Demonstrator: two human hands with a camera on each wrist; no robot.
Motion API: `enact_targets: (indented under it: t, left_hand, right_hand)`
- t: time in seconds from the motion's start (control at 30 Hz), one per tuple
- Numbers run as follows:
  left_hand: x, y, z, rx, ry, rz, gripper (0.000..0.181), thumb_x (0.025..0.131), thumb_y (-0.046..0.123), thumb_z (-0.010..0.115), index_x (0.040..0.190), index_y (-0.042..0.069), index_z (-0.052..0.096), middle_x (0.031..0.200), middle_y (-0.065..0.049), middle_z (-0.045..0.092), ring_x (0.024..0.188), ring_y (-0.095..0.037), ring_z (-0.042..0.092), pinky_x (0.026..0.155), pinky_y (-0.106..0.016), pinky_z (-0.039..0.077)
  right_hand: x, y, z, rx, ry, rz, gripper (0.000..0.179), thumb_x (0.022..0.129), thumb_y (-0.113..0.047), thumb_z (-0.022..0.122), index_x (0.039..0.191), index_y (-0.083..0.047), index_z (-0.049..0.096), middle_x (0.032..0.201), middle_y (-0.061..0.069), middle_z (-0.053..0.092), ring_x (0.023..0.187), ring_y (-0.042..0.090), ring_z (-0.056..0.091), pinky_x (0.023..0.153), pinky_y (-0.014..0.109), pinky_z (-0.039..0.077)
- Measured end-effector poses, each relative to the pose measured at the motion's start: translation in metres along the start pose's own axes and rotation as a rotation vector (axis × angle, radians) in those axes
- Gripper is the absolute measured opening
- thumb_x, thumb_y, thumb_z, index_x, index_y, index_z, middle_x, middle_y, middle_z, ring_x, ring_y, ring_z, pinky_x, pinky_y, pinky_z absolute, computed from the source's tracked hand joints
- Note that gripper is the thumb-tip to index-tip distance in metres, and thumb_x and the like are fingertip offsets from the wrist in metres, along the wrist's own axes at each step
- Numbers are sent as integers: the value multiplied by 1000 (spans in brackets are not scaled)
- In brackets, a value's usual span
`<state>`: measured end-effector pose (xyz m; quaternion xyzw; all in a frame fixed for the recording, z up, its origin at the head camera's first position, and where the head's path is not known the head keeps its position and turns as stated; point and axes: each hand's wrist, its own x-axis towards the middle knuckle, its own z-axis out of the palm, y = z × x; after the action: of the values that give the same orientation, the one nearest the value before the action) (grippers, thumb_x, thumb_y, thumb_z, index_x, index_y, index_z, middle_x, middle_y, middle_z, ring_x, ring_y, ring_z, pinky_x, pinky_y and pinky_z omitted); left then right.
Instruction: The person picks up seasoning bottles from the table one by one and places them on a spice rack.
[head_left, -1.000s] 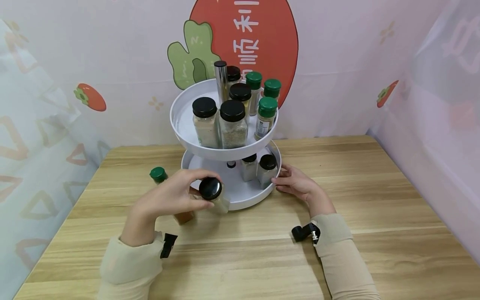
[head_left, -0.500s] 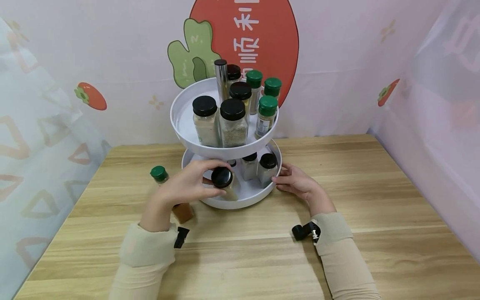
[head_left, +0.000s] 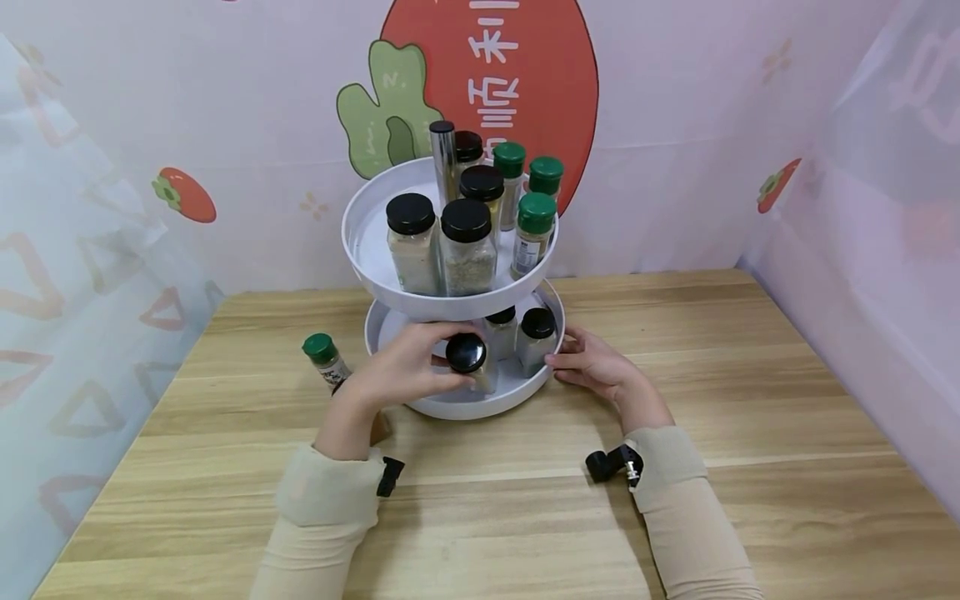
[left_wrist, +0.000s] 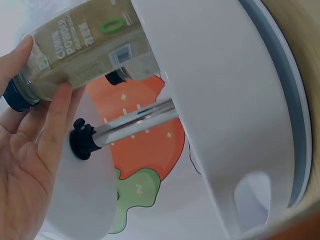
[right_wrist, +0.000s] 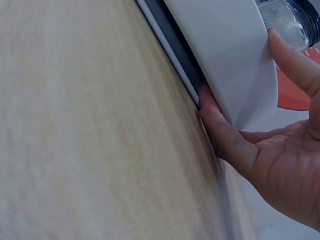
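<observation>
My left hand (head_left: 408,367) holds a clear spice jar (head_left: 467,353) by its upper part, thumb and fingers on opposite sides. Its black lid faces up in the head view, and a cumin powder label (left_wrist: 67,42) shows in the left wrist view. The jar is over the front of the lower tray (head_left: 457,410) of a white two-tier rack; whether its base touches the tray is hidden. At the right side, my right hand (head_left: 596,367) grips the lower tray's wall, thumb near the rim and a finger low by the base. Two black-lidded jars stand inside, one a salt-like jar (head_left: 536,342) near that hand.
The upper tray (head_left: 450,308) overhangs the lower one and carries several black- and green-lidded jars plus a tall silver cylinder (head_left: 444,162). A green-capped bottle (head_left: 327,358) stands on the wooden table (head_left: 525,517) left of the rack, partly behind my left forearm.
My left hand has carried the jar rightward and back, from the lower tray's front left edge to over the tray beside the other jars. The right hand stays on the tray.
</observation>
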<state>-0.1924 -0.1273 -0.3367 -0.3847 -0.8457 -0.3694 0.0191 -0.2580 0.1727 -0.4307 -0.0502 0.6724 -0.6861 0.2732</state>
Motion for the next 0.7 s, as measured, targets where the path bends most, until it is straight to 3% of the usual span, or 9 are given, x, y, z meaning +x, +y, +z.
enact_targets:
  t: [0.17, 0.47, 0.7]
  left_hand:
    - [5, -2, 8, 13, 17, 18, 47, 77, 6, 83, 120, 2, 65, 119, -9, 67, 109, -22, 64, 92, -35, 59]
    - [13, -7, 21, -11, -31, -65, 47, 80, 6, 82, 123, 3, 63, 120, -11, 65, 110, -23, 64, 87, -30, 61]
    - [19, -11, 27, 33, -56, -82, 47, 81, 12, 82, 123, 5, 63, 121, -9, 65, 109, -21, 65, 85, -27, 60]
  right_hand:
    - [0, 0, -1, 2, -9, -6, 84, 96, 0, 57, 159, -7, 2, 156, 25, 29, 109, 10, 54, 90, 20, 53]
    - [2, 1, -2, -11, -8, 5, 85, 96, -1, 57, 159, -6, 1, 159, 25, 25, 121, 17, 49, 93, 22, 53]
    - [3, 2, -1, -10, -4, 4, 85, 97, -1, 57, 159, -6, 0, 159, 25, 24, 122, 18, 49, 92, 21, 53]
